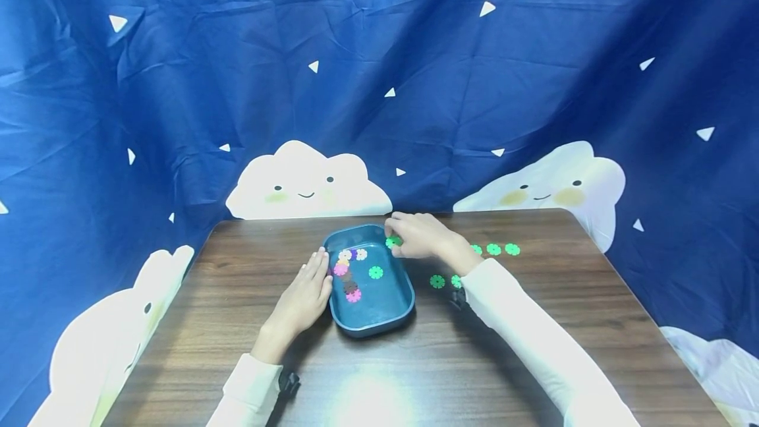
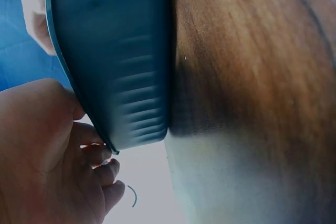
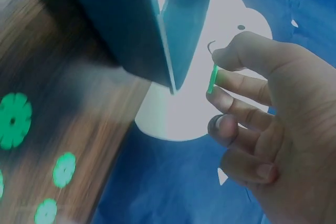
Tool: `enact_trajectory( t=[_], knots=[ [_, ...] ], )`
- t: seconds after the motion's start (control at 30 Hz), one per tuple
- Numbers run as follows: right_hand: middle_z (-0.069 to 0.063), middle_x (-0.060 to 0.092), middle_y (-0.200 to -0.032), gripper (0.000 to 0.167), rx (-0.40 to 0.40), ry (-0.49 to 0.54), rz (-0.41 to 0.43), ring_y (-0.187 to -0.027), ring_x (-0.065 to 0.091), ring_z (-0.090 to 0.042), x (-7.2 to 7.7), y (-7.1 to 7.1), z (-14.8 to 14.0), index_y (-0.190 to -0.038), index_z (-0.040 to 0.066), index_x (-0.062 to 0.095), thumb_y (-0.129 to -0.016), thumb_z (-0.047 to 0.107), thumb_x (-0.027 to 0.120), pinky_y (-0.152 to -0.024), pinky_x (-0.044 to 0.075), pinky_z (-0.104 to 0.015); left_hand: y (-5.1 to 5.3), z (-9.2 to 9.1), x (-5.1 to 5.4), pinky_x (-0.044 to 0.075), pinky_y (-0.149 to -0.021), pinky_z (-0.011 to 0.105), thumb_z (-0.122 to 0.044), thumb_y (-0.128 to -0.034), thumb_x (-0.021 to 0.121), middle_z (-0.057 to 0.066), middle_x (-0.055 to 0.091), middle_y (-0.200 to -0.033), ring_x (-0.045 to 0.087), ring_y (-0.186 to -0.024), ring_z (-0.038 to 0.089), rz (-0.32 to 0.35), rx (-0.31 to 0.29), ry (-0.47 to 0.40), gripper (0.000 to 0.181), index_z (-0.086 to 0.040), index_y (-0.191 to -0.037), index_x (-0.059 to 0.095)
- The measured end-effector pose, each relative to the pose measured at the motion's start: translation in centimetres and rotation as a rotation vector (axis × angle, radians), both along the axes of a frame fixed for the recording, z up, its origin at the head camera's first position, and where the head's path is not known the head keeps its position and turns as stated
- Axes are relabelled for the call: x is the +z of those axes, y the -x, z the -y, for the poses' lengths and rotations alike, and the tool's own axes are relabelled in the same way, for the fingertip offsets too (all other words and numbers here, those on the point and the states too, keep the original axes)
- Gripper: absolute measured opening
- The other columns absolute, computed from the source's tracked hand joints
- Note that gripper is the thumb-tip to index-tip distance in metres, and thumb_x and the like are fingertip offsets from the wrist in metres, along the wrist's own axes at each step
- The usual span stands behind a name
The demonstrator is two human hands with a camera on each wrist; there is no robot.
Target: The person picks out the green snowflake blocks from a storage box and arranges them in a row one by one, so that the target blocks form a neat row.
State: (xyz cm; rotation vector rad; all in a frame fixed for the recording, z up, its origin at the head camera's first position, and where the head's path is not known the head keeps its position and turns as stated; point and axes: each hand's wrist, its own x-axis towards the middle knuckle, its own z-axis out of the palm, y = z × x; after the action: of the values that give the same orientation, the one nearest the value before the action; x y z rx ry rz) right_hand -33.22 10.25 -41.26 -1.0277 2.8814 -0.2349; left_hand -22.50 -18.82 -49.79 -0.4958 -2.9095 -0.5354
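A dark teal tray (image 1: pixel 371 331) stands on the table, with several snowflake discs inside: a green disc (image 1: pixel 375 273), a brown disc (image 1: pixel 350 287), pink discs (image 1: pixel 353 296) and pale ones. My left hand (image 1: pixel 301 294) rests along the tray's left rim, fingers extended; the left wrist view shows the fingers (image 2: pixel 109 171) at that rim. Over the tray's far right corner, my right hand (image 1: pixel 420 234) pinches a green snowflake disc (image 3: pixel 212 79) between thumb and fingers. That disc is edge-on in the right wrist view.
More green snowflake discs lie on the table right of the tray, such as a near one (image 1: pixel 437 281) and a far one (image 1: pixel 512 250). My right forearm partly covers some. A blue curtain (image 1: pixel 379 84) with clouds hangs behind the wooden table (image 1: pixel 249 262).
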Motion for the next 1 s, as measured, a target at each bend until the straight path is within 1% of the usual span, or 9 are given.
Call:
enact_trajectory(
  t=[0.13, 0.2, 0.3, 0.4, 0.57, 0.7, 0.83, 1.0],
  knots=[
    [0.003, 0.064, -0.109, 0.026, -0.018, 0.009, -0.028, -0.084, 0.059, -0.019, 0.0, -0.4, -1.8, -0.116, 0.02, 0.071, -0.093, 0.031, 0.075, -0.076, 0.054, -0.039, 0.0, -0.1, 0.0, 0.031, -0.13, 0.058, -0.023, -0.1136, 0.044, 0.025, 0.029, -0.173, 0.03, -0.161, 0.041, 0.009, -0.002, 0.001, 0.059, 0.009, -0.162, 0.033],
    [0.003, 0.063, -0.107, 0.026, -0.026, 0.01, -0.048, -0.08, 0.058, -0.019, 0.0, -0.6, -2.7, -0.115, 0.021, 0.071, -0.092, 0.031, 0.075, -0.072, 0.053, -0.037, 0.1, -0.1, -0.1, 0.03, -0.131, 0.058, -0.024, -0.1138, 0.043, 0.024, 0.027, -0.174, 0.028, -0.162, 0.04, 0.012, -0.001, 0.002, 0.06, 0.008, -0.163, 0.032],
    [0.003, 0.062, -0.104, 0.027, -0.042, 0.017, -0.064, -0.075, 0.057, -0.018, 0.1, -1.0, -3.9, -0.115, 0.02, 0.07, -0.091, 0.031, 0.075, -0.066, 0.051, -0.035, 0.1, -0.1, 0.0, 0.03, -0.131, 0.058, -0.024, -0.1136, 0.044, 0.023, 0.027, -0.174, 0.028, -0.162, 0.04, 0.017, 0.002, -0.002, 0.06, 0.008, -0.163, 0.032],
    [0.003, 0.061, -0.102, 0.029, -0.059, 0.029, -0.077, -0.071, 0.056, -0.017, 0.4, -1.5, -5.0, -0.116, 0.019, 0.07, -0.09, 0.031, 0.075, -0.063, 0.049, -0.035, 0.1, 0.0, 0.1, 0.03, -0.131, 0.058, -0.023, -0.1134, 0.044, 0.024, 0.029, -0.174, 0.029, -0.162, 0.042, 0.012, 0.001, 0.008, 0.059, 0.008, -0.162, 0.034],
    [0.002, 0.063, -0.101, 0.027, -0.098, 0.05, -0.098, -0.073, 0.057, -0.015, 0.5, -2.2, -6.9, -0.114, 0.019, 0.071, -0.09, 0.032, 0.076, -0.064, 0.05, -0.036, 0.1, 0.1, 0.0, 0.03, -0.131, 0.058, -0.025, -0.1147, 0.041, 0.024, 0.028, -0.174, 0.028, -0.162, 0.041, 0.015, -0.013, 0.033, 0.059, 0.007, -0.163, 0.034],
    [0.002, 0.063, -0.098, 0.026, -0.125, 0.075, -0.114, -0.074, 0.058, -0.015, 0.3, -2.7, -8.4, -0.112, 0.019, 0.071, -0.09, 0.033, 0.077, -0.064, 0.05, -0.036, 0.2, 0.2, -0.1, 0.028, -0.132, 0.057, -0.027, -0.1157, 0.04, 0.022, 0.027, -0.175, 0.026, -0.163, 0.04, 0.025, -0.014, 0.02, 0.059, 0.006, -0.164, 0.032],
    [0.003, 0.061, -0.095, 0.026, -0.143, 0.094, -0.129, -0.071, 0.056, -0.014, 0.1, -3.2, -9.9, -0.111, 0.02, 0.071, -0.088, 0.031, 0.078, -0.062, 0.048, -0.035, 0.3, 0.1, -0.3, 0.029, -0.132, 0.057, -0.027, -0.1155, 0.041, 0.022, 0.027, -0.175, 0.026, -0.163, 0.039, 0.03, -0.008, 0.002, 0.059, 0.006, -0.163, 0.032],
    [0.004, 0.063, -0.098, 0.024, -0.17, 0.103, -0.135, -0.072, 0.059, -0.014, -0.3, -3.7, -11.8, -0.109, 0.019, 0.072, -0.088, 0.03, 0.077, -0.062, 0.05, -0.038, 0.3, 0.0, -0.2, 0.029, -0.131, 0.058, -0.026, -0.1148, 0.043, 0.023, 0.028, -0.174, 0.027, -0.163, 0.04, 0.033, 0.0, -0.004, 0.059, 0.007, -0.163, 0.033]
  ],
)
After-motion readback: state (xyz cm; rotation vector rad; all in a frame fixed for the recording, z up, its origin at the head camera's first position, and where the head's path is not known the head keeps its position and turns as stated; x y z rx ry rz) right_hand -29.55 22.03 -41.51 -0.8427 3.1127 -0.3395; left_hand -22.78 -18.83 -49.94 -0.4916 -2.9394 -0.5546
